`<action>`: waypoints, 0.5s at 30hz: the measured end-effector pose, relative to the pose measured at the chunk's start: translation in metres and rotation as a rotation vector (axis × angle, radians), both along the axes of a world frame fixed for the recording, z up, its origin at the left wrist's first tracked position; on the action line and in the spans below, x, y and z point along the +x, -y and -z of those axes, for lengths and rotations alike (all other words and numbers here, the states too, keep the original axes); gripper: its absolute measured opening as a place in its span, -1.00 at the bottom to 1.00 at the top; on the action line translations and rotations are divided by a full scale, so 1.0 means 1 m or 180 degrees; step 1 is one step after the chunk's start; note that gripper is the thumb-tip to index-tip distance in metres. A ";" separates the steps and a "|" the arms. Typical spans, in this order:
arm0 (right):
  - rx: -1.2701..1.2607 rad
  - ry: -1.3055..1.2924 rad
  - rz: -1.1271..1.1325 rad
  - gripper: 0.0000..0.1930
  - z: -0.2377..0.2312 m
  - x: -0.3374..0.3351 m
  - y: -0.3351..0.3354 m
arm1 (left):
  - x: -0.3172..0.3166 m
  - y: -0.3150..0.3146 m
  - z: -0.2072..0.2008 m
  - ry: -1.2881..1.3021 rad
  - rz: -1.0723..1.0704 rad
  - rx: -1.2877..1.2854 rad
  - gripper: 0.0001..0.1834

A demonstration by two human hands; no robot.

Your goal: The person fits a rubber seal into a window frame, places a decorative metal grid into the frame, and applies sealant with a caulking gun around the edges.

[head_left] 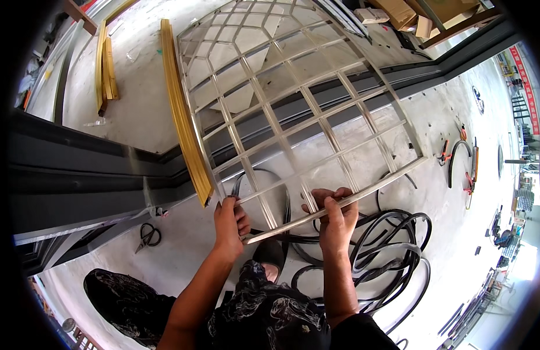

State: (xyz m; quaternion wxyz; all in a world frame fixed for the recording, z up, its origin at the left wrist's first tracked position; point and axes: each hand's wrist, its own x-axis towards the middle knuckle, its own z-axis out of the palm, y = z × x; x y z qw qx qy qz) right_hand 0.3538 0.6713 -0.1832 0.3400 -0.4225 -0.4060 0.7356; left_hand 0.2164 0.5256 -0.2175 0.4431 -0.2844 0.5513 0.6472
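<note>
A silvery metal lattice grille slants away from me over a dark grey frame, with square openings near me and angled bars at its far end. My left hand is closed round its near left corner, fingers curled under. Farther right along the same near edge bar, my right hand grips with the thumb on top and the fingers reaching behind the bar. Long gold-coloured strips lie along the grille's left side. Beneath and right of my right hand, a loose coil of black rubber strip spreads over the floor.
The dark grey frame crosses the floor from left to upper right. Scissors lie left of my feet. Orange-handled pliers and other tools lie at the right. Cardboard boxes stand at the far right. More gold strips are far left.
</note>
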 end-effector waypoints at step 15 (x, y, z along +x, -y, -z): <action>-0.0710 0.0311 0.0105 -0.80 0.064 0.017 0.015 | 0.003 0.016 0.041 -0.0243 0.0012 -0.0362 -0.79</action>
